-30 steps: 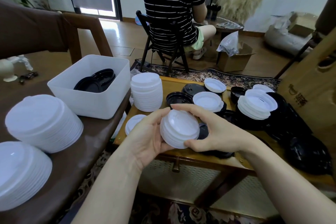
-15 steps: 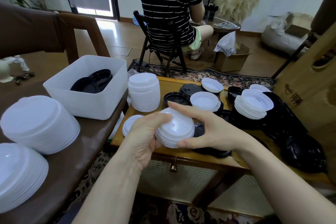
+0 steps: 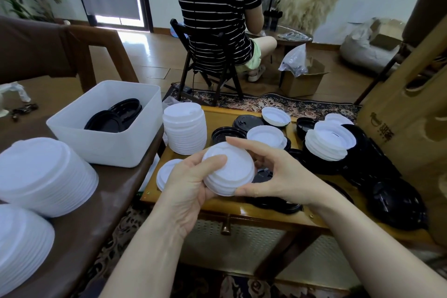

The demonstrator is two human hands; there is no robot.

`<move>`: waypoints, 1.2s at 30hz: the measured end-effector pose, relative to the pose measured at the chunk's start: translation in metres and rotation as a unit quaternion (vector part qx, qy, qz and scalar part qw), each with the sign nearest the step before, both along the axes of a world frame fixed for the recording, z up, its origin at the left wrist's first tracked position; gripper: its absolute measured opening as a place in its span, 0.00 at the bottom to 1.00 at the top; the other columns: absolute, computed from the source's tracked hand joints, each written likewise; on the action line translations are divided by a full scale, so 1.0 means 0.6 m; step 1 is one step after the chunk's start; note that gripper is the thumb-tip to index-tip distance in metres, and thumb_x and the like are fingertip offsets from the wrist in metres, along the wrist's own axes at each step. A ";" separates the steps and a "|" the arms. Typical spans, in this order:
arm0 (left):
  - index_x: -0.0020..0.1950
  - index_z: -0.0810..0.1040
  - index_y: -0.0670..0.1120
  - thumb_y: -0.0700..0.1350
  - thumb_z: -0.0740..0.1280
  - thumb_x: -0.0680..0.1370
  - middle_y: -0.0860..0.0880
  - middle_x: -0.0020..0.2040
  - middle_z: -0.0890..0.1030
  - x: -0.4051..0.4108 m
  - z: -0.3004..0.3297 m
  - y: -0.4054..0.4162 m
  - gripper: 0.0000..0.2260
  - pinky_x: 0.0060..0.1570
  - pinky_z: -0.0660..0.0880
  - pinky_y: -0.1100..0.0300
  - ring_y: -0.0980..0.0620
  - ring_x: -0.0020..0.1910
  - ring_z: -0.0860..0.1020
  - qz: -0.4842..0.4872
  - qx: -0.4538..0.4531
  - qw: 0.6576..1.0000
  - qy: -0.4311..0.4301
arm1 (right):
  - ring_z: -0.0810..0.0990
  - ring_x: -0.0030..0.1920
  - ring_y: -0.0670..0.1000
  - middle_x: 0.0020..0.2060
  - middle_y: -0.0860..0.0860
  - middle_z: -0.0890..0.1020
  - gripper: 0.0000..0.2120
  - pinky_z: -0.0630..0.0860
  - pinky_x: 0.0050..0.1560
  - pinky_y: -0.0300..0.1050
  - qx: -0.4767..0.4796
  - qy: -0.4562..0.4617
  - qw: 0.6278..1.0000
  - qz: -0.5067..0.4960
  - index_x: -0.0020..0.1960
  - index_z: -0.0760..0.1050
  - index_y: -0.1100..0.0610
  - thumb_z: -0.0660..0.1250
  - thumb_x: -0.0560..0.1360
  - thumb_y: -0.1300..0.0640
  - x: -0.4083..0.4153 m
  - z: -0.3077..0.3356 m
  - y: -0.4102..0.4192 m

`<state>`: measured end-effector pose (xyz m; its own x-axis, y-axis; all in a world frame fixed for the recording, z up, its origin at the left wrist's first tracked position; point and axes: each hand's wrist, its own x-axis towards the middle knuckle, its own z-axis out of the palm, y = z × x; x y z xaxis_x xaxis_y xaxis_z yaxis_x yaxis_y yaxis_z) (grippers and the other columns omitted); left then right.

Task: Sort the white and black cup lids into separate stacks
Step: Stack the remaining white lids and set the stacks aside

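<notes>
A small stack of white lids point(image 3: 232, 172) is held dome-up between both hands above the front of the low wooden table point(image 3: 261, 210). My left hand point(image 3: 191, 181) grips its left side with the thumb on top. My right hand point(image 3: 278, 174) pinches its right rim. A tall white lid stack point(image 3: 185, 132) stands at the table's back left, and one white lid point(image 3: 164, 174) lies beside my left hand. Loose white lids point(image 3: 264, 136) and another white stack point(image 3: 329, 140) sit among black lids point(image 3: 391, 198) on the right.
A white bin point(image 3: 106, 145) holding black lids point(image 3: 113, 118) sits on the brown table at left, with two big white lid stacks point(image 3: 46, 174) near its front. A person in a striped shirt sits on a chair point(image 3: 205, 72) behind. A cardboard box point(image 3: 411, 113) stands at right.
The white lid stack in my hands has turned from facing me to dome-up and tilted flatter. My left thumb now rests on top of it. Both hands stay in about the same place.
</notes>
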<state>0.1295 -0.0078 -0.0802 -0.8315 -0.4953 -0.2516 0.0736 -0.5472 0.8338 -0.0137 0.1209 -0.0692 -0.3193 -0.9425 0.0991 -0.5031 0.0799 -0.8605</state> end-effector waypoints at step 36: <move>0.59 0.80 0.50 0.36 0.68 0.76 0.46 0.58 0.83 -0.002 0.002 -0.018 0.15 0.46 0.82 0.47 0.43 0.56 0.82 0.111 0.057 0.992 -0.026 | 0.69 0.60 0.51 0.51 0.46 0.80 0.12 0.60 0.58 0.50 0.127 0.389 0.877 -0.253 0.52 0.81 0.50 0.65 0.77 0.44 -0.099 -0.043 -0.044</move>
